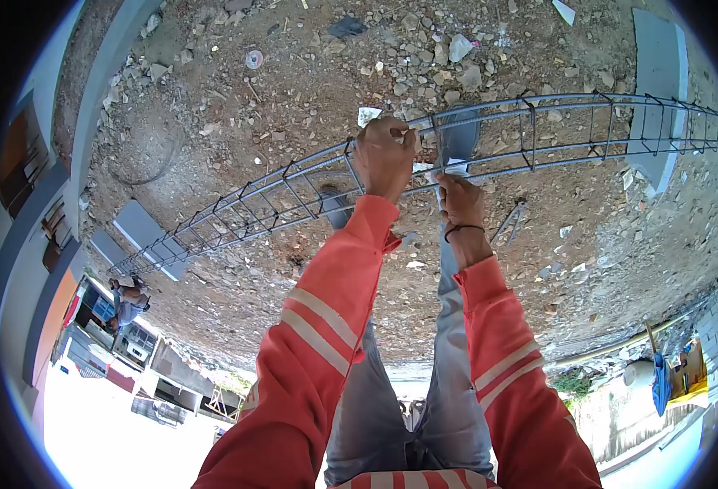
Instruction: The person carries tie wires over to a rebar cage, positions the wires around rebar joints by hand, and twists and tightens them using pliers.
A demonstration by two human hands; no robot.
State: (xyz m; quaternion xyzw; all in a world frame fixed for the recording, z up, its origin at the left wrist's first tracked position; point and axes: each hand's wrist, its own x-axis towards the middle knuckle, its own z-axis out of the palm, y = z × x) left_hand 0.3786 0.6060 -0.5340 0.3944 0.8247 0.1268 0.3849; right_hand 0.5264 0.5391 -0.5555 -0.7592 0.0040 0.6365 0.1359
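A long rebar cage [563, 159] of ribbed bars and square stirrups runs across the view, raised above the ground. My left hand [386, 155] is closed at its upper bar, fingers curled and thumb pressed in. Close by, my right hand [462, 200] pinches at the lower bar beside a stirrup; what lies between its fingertips is too small to make out. A dark band circles the right wrist. Under the cage show my two shoes, one dark shoe [461, 134] behind the bars near my hands and the other shoe [336, 208] further left.
Rubble and stones cover the dirt ground [294, 106]. Flat grey boards lie under the cage, one board [656, 98] at right, another board [143, 228] at left. A dark V-shaped tool [510, 220] lies near my right wrist. Another person [129, 301] is at far left.
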